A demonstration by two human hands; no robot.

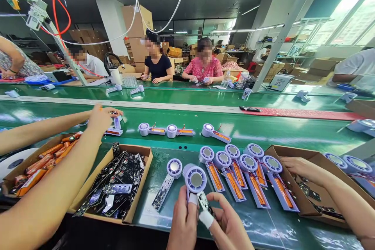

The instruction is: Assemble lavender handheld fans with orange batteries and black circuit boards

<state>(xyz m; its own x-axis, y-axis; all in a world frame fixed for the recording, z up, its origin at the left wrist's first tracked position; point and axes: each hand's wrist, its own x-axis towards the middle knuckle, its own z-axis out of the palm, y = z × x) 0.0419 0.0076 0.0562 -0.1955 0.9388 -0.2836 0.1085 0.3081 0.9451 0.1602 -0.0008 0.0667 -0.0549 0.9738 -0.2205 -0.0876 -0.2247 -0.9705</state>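
Note:
My left hand (184,222) and my right hand (230,224) are low in the middle of the view, both closed on one lilac fan unit (195,179). Its round head points up and away from me, and a small circuit board (204,203) sits between my taped fingertips. Just left of it a second fan unit (167,183) lies flat on the green bench (164,218). To the right, several fan units with orange batteries (249,175) lie side by side.
A cardboard box of black circuit boards (117,183) and a box of orange batteries (43,160) stand left. A co-worker's hand (102,119) reaches onto the belt (263,131), where fan units (175,129) lie. Another co-worker's hand (299,166) rests in the right box. People sit opposite.

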